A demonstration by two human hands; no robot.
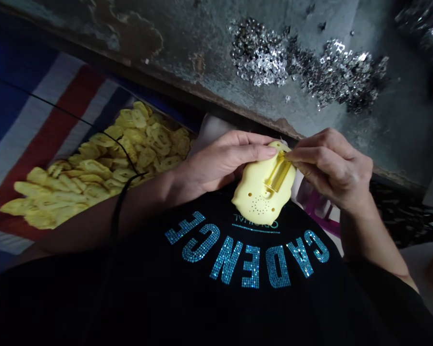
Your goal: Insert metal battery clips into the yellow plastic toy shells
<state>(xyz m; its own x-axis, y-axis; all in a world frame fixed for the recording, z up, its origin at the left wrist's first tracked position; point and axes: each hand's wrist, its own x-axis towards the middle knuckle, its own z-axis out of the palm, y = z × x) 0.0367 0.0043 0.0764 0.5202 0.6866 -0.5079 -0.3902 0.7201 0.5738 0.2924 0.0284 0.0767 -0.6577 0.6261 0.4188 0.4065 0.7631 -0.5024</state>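
Note:
A pale yellow plastic casing [247, 185] is held before my chest by my left hand [220, 161], thumb on its face near the top end. The casing has a cluster of small speaker holes, a few screw holes and a long recessed battery compartment [279, 174]. At the upper end of that compartment, the thumb and fingers of my right hand [332, 166] are pinched together. Whatever lies between those fingertips is too small and covered to make out. Small shiny metal contact plates [261, 55] lie heaped on the workbench beyond my hands.
The grey metal workbench [187, 53] has a worn front edge just past my hands. A second heap of metal plates [346, 77] adjoins the first. At left, many yellow casings [104, 163] are piled by a striped sheet [57, 110]. A black cord [117, 211] crosses my left arm.

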